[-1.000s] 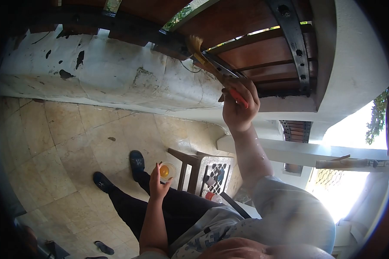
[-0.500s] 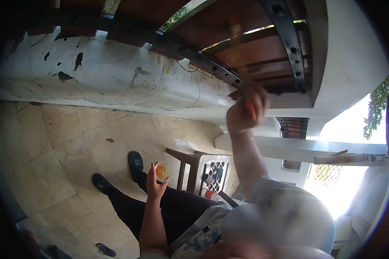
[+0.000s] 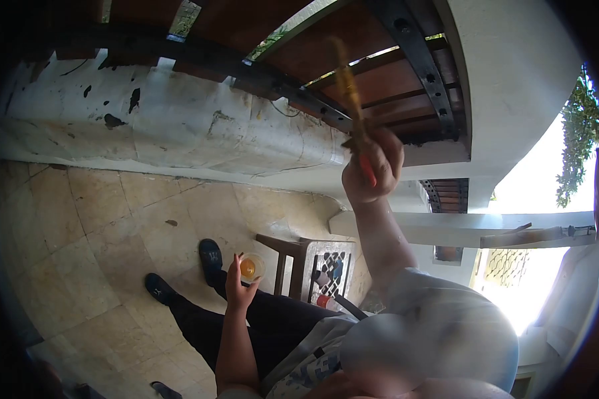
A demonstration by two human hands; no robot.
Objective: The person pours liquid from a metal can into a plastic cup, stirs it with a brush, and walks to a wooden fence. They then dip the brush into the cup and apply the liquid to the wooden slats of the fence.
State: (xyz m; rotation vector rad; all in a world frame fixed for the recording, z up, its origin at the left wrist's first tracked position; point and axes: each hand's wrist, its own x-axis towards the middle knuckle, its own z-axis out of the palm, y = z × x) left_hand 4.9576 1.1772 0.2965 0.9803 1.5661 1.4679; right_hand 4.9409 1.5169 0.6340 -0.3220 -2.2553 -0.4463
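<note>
My right hand [image 3: 371, 169] is raised and closed around a paintbrush [image 3: 350, 86] with a red handle; the blurred bristles point up against the brown wooden slats [image 3: 373, 73] and black metal rail [image 3: 416, 53] of a fence. My left hand [image 3: 238, 287] is low, fingers around a small clear plastic cup [image 3: 251, 267] of amber liquid, held above my dark trousers.
A white, peeling low wall [image 3: 180, 126] runs under the fence. Beige floor tiles [image 3: 93, 233] lie below. My two dark shoes [image 3: 209, 256] stand on them. A brown wooden stool [image 3: 313, 263] holds small items. Bright daylight and a tree [image 3: 579, 146] show on the right.
My right hand has swung the brush from pointing up-left along the rail to more upright on the slats, blurred with motion. The view shifted slightly. My left hand keeps the cup.
</note>
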